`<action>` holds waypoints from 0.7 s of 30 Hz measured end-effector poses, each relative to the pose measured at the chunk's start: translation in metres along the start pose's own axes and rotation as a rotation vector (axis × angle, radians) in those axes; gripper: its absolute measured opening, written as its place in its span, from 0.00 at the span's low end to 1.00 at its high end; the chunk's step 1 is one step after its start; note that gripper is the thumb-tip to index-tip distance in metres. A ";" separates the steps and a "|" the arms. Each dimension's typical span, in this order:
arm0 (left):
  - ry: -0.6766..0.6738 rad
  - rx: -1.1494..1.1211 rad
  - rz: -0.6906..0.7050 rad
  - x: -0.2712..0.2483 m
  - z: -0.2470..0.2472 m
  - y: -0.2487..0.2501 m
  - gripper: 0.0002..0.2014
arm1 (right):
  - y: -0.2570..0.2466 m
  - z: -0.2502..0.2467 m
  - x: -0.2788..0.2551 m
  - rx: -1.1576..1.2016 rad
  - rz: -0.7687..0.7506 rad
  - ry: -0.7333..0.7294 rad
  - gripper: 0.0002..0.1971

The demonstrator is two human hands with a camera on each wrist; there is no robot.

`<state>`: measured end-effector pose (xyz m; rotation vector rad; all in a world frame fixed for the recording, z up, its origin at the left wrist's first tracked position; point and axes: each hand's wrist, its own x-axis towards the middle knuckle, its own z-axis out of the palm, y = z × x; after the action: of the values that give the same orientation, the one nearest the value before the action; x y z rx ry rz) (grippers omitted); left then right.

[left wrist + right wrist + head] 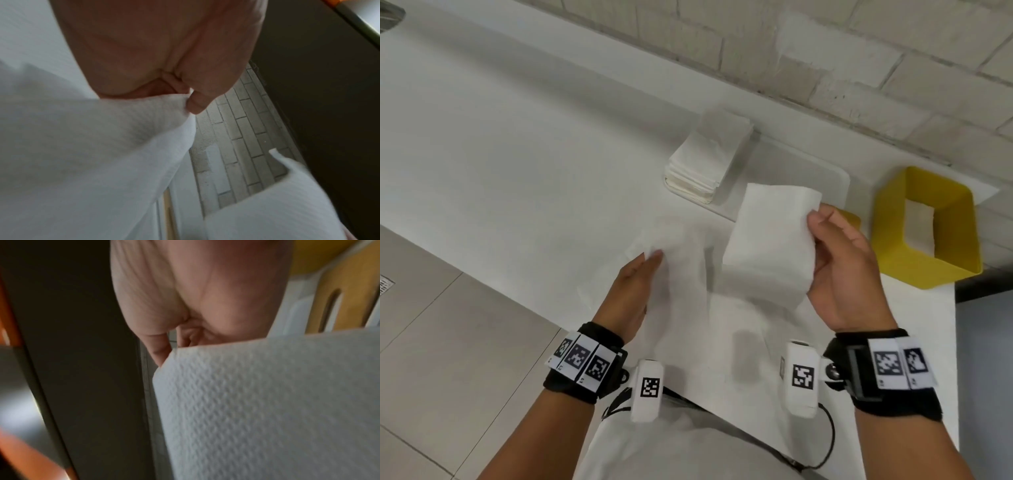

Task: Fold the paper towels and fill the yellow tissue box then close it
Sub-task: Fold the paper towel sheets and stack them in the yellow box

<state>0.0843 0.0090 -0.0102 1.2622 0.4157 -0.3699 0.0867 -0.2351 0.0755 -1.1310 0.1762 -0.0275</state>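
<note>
A white paper towel (767,240) hangs in the air over the white table (517,154), held between both hands. My right hand (822,219) pinches its right edge with thumb and fingers; that half shows embossed in the right wrist view (267,402). My left hand (654,257) pinches the blurred left part of the towel (102,146), thumb (197,104) on top. The yellow tissue box (887,240) stands open at the right with white paper inside. Its yellow lid (353,293), with a slot, lies behind my right hand, mostly hidden in the head view.
A stack of folded paper towels (702,161) sits at the back of the table on a white mat (811,168). A pale brick wall (825,51) runs behind. The table's near edge drops to a tiled floor (448,325) on the left.
</note>
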 end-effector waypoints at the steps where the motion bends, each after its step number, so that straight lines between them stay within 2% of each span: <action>1: -0.023 -0.029 0.006 0.000 0.004 0.004 0.16 | -0.006 0.003 -0.005 0.047 0.014 -0.042 0.02; 4: -0.123 -0.052 0.022 -0.002 0.020 0.014 0.17 | 0.004 0.011 -0.009 -0.039 0.066 -0.082 0.05; 7: -0.215 -0.010 0.083 -0.008 0.037 0.019 0.20 | 0.031 0.014 -0.004 -0.354 0.043 -0.013 0.07; 9: -0.256 0.004 0.112 -0.012 0.045 0.018 0.24 | 0.044 0.012 -0.001 -0.455 0.026 0.039 0.05; 12: -0.284 -0.059 0.103 -0.014 0.049 0.014 0.19 | 0.052 0.007 0.000 -0.507 0.012 0.122 0.06; 19: -0.313 -0.132 0.077 -0.018 0.051 0.010 0.22 | 0.054 0.004 -0.003 -0.513 0.022 0.132 0.06; 21: -0.335 -0.141 0.077 -0.019 0.050 0.008 0.27 | 0.055 0.004 -0.004 -0.532 0.026 0.153 0.06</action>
<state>0.0769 -0.0367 0.0181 1.0515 0.1049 -0.4697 0.0799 -0.2073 0.0276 -1.6582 0.3482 -0.0459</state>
